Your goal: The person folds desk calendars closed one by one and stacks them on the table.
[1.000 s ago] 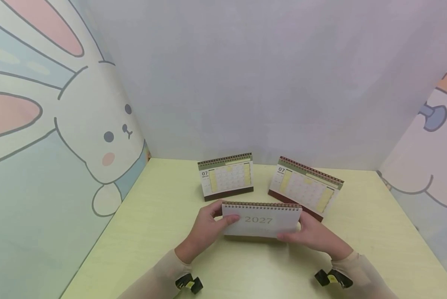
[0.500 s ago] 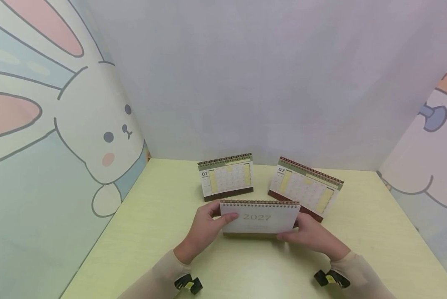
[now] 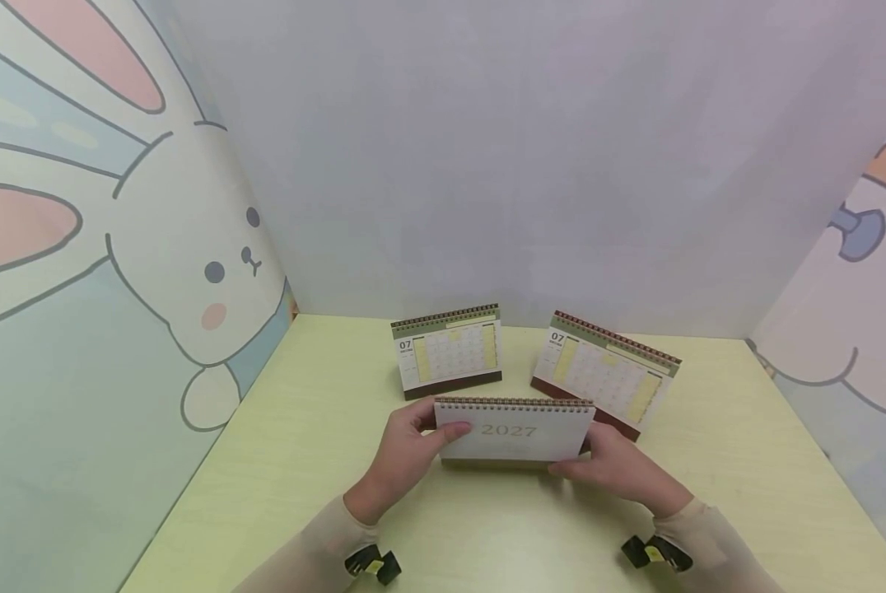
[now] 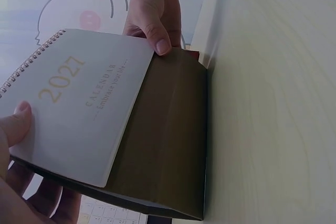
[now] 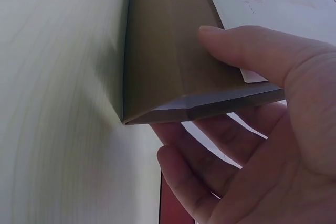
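In the head view I see the far-left calendar (image 3: 449, 352) and far-right calendar (image 3: 604, 375) standing at 07 on the bench (image 3: 302, 395), seemingly done; nearer, the 2027 calendar (image 3: 513, 445) shows its cover, likely unfinished. Left wrist: left hand (image 4: 13, 198) pinches one end. Right wrist: right hand (image 5: 294, 145) pinches the other.

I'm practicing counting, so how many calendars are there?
3. The 2027 calendar is held between the left hand and the right hand. The left calendar and right calendar stand behind it. Others could be hidden, but none shows.
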A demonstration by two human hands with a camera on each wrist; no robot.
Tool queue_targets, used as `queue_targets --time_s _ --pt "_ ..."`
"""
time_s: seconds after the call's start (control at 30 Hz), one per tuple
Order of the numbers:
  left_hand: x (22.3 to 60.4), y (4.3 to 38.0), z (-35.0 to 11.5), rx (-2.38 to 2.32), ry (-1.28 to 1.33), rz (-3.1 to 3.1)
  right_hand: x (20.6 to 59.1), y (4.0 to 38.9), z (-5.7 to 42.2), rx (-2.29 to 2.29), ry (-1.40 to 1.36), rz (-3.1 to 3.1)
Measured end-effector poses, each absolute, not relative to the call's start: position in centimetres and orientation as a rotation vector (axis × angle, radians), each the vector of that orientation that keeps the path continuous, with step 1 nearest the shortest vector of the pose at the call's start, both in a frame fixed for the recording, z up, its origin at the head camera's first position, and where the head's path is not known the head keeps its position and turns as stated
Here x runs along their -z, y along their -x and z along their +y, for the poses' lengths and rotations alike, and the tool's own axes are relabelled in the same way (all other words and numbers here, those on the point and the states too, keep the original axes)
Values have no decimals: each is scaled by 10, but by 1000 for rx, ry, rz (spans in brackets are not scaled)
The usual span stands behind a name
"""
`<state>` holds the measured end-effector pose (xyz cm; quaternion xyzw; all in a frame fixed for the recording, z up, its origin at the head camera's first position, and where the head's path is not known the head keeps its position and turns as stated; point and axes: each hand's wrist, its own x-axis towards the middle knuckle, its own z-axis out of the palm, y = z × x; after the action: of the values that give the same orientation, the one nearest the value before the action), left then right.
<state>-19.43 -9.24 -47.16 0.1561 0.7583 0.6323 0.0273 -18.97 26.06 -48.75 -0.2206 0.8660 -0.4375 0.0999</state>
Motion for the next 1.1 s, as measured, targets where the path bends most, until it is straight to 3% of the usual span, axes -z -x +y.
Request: queue_targets --time_s 1.1 --pt "463 196 -99 -2058 -547 2276 479 186 252 1320 656 2741"
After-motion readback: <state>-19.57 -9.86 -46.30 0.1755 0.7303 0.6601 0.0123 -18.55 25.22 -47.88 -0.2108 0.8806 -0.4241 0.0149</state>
